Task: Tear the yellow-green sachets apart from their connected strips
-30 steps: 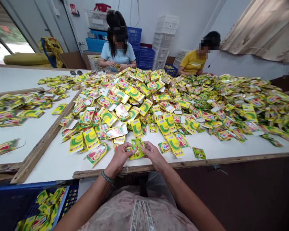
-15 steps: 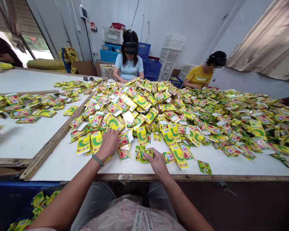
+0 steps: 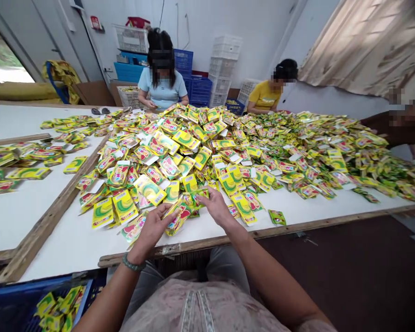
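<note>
My left hand (image 3: 152, 230), with a beaded bracelet at the wrist, grips a small yellow carton (image 3: 179, 218) printed with red and green. The carton is tilted above the front of the white table (image 3: 69, 244). Between the thumb and fingers of my right hand (image 3: 217, 207) is a green sachet (image 3: 201, 197), held at the carton's upper right end. Whether the sachet is partly inside I cannot tell. Just beyond both hands lies a large heap of yellow cartons (image 3: 188, 140). A lone green sachet (image 3: 276, 217) rests to the right, near the table edge.
A wooden strip (image 3: 55, 210) divides the table on the left. Below it stands a blue crate (image 3: 14, 299) with cartons inside. Two people (image 3: 162, 87) (image 3: 265, 96) sit across the heap, and another person (image 3: 410, 115) is at the far right. Stacked white crates (image 3: 224, 69) stand behind.
My left hand has picked up a carton from the heap and brought it toward my right hand. My right hand has raised the green sachet to it. The view has swung right.
</note>
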Demonstrator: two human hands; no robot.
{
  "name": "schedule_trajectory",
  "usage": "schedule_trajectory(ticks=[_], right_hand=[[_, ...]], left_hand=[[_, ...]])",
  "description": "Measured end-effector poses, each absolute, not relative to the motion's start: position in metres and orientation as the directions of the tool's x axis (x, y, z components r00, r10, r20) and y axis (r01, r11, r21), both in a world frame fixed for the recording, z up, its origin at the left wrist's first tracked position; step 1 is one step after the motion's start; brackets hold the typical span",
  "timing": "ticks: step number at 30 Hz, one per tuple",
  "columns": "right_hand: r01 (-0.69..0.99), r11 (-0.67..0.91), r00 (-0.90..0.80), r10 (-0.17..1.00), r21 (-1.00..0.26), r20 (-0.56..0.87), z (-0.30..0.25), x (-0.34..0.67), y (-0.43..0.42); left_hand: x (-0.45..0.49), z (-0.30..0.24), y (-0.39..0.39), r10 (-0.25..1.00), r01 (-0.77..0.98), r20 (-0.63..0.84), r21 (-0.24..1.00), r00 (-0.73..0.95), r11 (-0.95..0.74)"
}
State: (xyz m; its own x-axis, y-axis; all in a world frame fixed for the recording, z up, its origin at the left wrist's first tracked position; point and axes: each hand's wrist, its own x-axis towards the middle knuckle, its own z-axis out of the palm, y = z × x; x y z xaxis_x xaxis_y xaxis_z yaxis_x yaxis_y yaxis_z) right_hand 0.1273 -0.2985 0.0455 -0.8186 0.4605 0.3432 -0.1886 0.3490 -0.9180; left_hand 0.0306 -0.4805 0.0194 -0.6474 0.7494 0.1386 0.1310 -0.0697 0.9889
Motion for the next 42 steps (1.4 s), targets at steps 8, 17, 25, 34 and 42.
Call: schedule_trajectory(ticks=[8,17,25,34,42], right_hand=[[-0.041,0.579,-0.895,0.341,-0.814,0.287,0.053,0.136,-0.292],[-0.002,0.669,-0.784,0.461,-0.744,0.416,0.043,0.136,-0.316],[0.005,0.745,-0.755,0.441,-0.667,0.486,0.028,0.150,-0.328],[0.019,0.729,-0.856,0.365,-0.684,0.366,0.017,0.148,-0.344],[-0.044,0.714,-0.830,0.363,-0.699,0.424,0.023,0.144,-0.359]], left_hand=[[0.037,0.027,-0.483,0.818,0.197,0.112,0.980,-0.565,0.002],[0.046,0.019,-0.466,0.801,-0.287,-0.050,0.945,-0.597,-0.155],[0.046,0.015,-0.469,0.784,-0.297,-0.052,0.939,-0.619,-0.172],[0.052,0.015,-0.472,0.788,-0.351,-0.061,0.914,-0.613,-0.202],[0.054,0.015,-0.474,0.772,-0.332,-0.114,0.934,-0.626,-0.131]])
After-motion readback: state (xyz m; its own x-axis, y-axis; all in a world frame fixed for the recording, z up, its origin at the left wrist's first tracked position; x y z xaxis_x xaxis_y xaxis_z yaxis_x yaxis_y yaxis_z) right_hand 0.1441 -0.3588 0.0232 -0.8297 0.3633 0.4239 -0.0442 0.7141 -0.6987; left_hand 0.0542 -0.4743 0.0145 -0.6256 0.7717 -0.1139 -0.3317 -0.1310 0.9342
